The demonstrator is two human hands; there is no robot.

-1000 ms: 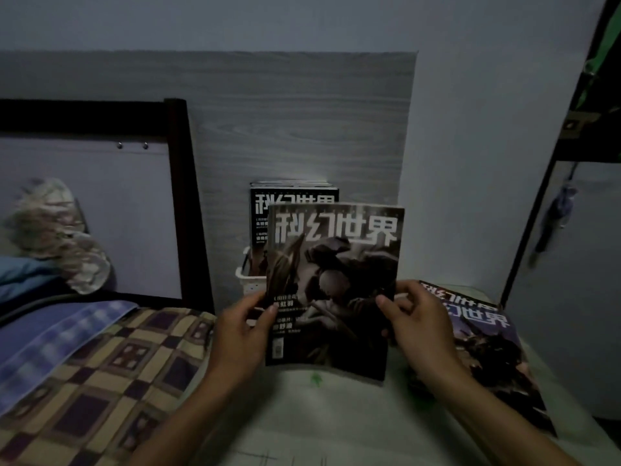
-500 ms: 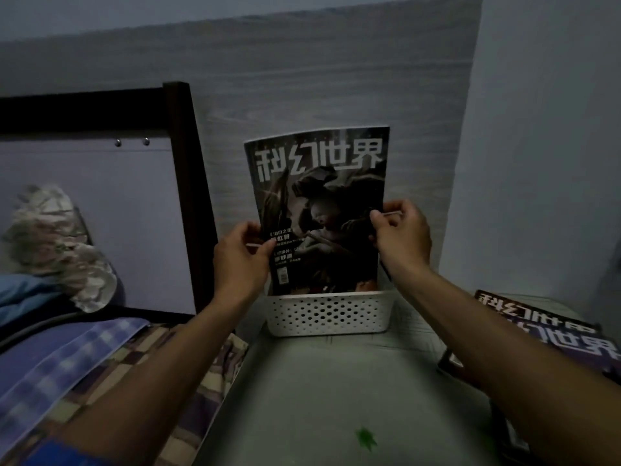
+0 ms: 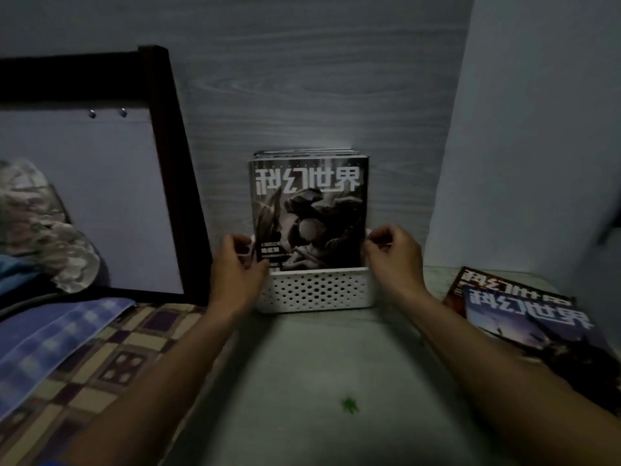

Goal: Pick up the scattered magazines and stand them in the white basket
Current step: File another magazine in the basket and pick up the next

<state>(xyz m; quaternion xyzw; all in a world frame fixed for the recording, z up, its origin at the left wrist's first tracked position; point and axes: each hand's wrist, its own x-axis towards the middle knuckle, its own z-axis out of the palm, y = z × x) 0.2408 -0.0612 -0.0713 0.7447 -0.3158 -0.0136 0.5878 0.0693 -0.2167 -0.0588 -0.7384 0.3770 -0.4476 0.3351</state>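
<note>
Magazine (image 3: pixel 311 213) upright in basket (image 3: pixel 316 290), frame centre; both hands (image 3: pixel 240 264) (image 3: pixel 393 252) pinching its side edges, likely steadying against tipping.

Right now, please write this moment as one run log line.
front magazine upright in white basket | left hand, right hand at its edges | two magazines remain

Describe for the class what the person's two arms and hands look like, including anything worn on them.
Both forearms are bare up to the frame edge. The left hand and right hand show no rings, watch or gloves. A scrap of blue, perhaps a sleeve, shows at the left arm's lower edge. Dim light hides finer detail.
</note>
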